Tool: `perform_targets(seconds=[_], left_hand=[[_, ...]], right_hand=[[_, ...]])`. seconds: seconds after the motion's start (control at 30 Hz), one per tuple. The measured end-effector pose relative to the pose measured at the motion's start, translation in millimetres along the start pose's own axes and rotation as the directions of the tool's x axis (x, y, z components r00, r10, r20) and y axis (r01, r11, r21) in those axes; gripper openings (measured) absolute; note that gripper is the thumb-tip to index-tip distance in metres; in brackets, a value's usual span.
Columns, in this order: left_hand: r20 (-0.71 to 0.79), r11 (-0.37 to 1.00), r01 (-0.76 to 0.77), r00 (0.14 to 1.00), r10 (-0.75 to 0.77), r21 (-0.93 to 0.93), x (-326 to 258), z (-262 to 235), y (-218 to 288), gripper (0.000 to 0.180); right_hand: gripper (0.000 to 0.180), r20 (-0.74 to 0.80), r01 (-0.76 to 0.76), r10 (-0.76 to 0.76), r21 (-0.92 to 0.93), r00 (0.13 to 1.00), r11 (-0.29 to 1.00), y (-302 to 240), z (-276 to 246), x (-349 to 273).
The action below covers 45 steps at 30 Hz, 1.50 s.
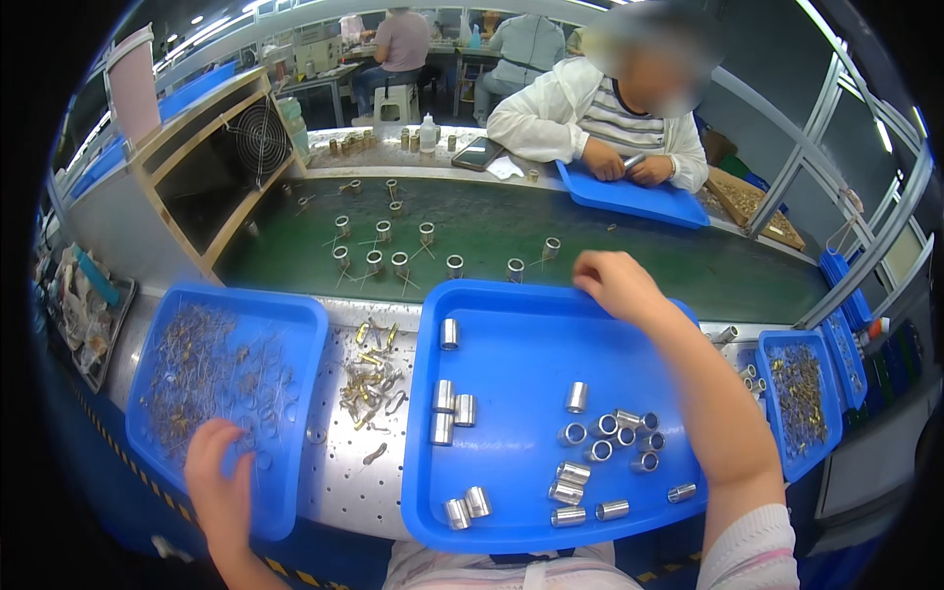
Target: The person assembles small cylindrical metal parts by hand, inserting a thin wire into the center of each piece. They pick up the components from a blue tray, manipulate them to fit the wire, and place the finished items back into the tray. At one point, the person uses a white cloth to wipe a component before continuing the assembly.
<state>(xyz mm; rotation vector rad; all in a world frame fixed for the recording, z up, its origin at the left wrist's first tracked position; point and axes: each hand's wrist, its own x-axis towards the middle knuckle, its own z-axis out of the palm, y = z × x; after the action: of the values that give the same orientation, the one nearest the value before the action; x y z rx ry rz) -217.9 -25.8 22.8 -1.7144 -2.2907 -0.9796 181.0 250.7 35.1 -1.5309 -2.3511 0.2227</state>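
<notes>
My left hand [220,484] hangs over the near side of a blue tray [313,393] heaped with thin wire pieces [192,364]. Its fingers reach down toward the wires, with the thumb apart from them. At the far rim of the middle blue tray [511,364], my right hand [619,285] has its fingers curled together; whatever they may hold is hidden. Short shiny metal sleeves [576,396] lie or stand in that tray, most of them in its right half. Just beyond it, on a green belt [492,216], stand several metal rings with thin wire legs [399,262].
Brass-coloured clips [369,383] lie on the perforated metal top between the trays. A smaller blue tray [798,393] of brass parts stands at right. Across the belt, a person [629,128] works over another blue tray [629,195]. A wooden-framed fan box [216,167] borders the belt's left end.
</notes>
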Motion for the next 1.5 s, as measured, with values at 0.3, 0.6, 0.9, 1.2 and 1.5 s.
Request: perform_targets(seconds=[0.3,0.6,0.9,1.2,1.5], left_hand=[[0.079,0.766,-0.319,0.898,0.432,-0.558,-8.8,21.4,86.3,0.016],[0.696,0.08,0.713,0.645,0.315,-0.697,-28.0,54.3,135.1,0.033],[0.68,0.089,0.727,0.582,0.445,-0.681,-43.7,81.7,176.9,0.035],[0.265,0.363,0.063,0.798,0.541,-0.93,-57.3,85.0,177.7,0.032],[0.52,0.223,0.471,0.742,0.423,-0.854,-57.0,75.4,179.8,0.04]], right_hand=[[0.018,-0.072,-0.121,0.106,-0.243,0.992,0.962,26.9,60.2,81.3],[0.013,0.046,0.043,-0.101,0.676,0.994,0.735,-55.5,-16.8,-64.9],[0.019,-0.186,0.296,-0.23,0.59,0.955,0.751,-87.1,-18.0,-198.2],[0.015,-0.065,0.04,0.032,0.859,0.997,0.51,-89.5,2.9,-231.9],[0.015,-0.232,0.16,0.057,0.808,0.971,0.567,-99.1,15.2,-234.6]])
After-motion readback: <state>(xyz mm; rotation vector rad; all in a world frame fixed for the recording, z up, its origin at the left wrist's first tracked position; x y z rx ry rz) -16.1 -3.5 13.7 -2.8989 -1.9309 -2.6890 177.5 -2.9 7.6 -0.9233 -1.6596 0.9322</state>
